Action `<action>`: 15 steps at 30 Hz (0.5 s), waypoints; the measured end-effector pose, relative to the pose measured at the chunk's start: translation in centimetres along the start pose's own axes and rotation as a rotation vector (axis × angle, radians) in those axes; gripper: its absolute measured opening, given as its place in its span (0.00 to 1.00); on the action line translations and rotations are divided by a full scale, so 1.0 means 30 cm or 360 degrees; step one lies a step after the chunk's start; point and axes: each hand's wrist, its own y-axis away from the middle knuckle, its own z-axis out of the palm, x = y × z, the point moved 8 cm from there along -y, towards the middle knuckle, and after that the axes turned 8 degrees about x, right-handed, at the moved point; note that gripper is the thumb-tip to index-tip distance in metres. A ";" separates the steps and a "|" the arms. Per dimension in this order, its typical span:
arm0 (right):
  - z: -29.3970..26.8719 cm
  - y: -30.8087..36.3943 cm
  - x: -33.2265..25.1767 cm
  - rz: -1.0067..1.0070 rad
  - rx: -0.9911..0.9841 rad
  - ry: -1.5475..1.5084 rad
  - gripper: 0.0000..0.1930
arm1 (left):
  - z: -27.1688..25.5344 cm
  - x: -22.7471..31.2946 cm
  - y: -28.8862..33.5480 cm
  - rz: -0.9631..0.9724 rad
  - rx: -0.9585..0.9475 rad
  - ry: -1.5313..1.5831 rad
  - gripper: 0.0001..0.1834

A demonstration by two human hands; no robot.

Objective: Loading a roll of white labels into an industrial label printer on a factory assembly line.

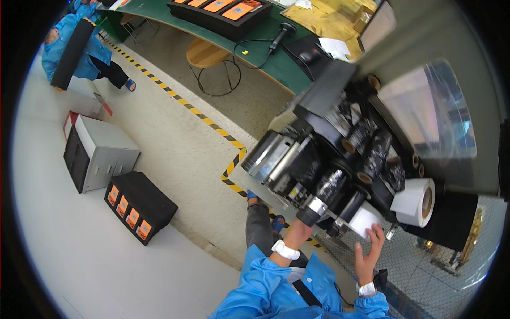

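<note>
An opened label printer (324, 95) with dark rollers and a lifted cover is in front of me. My left hand (301, 232) reaches to its near side, and the printer hides the fingers. My right hand (368, 255) has its fingers apart, with the fingertips at the lower edge of a white label strip (365, 219). Whether they touch the strip, I cannot tell. A thick white label roll (409, 203) sits to the right of that strip. Shiny black ribbon rolls (376, 154) on brown cores lie in the middle of the printer.
A green workbench (255, 63) at the back holds a handheld scanner (284, 36) and a black foam tray (212, 18). A wooden stool (206, 53) stands by it. On the left are a grey cabinet (106, 151) and a black foam block (146, 204). A person (79, 53) carries a black panel.
</note>
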 end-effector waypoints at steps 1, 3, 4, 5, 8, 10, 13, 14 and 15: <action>0.005 -0.005 -0.005 0.0009 -0.0066 0.0040 0.26 | -0.071 -0.016 0.002 -0.0119 0.0031 0.0034 0.21; -0.002 -0.019 -0.028 0.0062 -0.0119 0.0124 0.27 | -0.032 -0.028 0.020 -0.0301 -0.0255 0.0001 0.21; -0.010 -0.022 -0.025 0.0128 -0.0149 0.0184 0.28 | -0.028 -0.050 0.038 -0.0493 0.0012 -0.0104 0.22; -0.016 -0.017 -0.013 0.0146 -0.0170 0.0227 0.28 | -0.007 -0.059 0.064 -0.0605 0.0226 -0.0060 0.21; 0.032 -0.043 -0.069 0.0166 -0.0257 0.0238 0.29 | -0.140 -0.116 0.059 -0.0648 -0.0015 -0.0231 0.19; 0.020 -0.034 -0.064 0.0242 -0.0258 0.0302 0.30 | -0.024 -0.065 0.073 -0.0547 -0.0278 -0.0131 0.19; 0.021 -0.045 -0.098 0.0311 -0.0265 0.0340 0.30 | -0.040 -0.059 0.093 -0.0390 -0.0303 -0.0564 0.18; 0.023 -0.047 -0.105 0.0308 -0.0288 0.0342 0.31 | -0.052 -0.055 0.105 -0.0323 -0.0316 -0.0710 0.18; 0.026 -0.055 -0.112 0.0301 -0.0311 0.0343 0.31 | -0.066 -0.059 0.114 -0.0247 -0.0333 -0.0864 0.18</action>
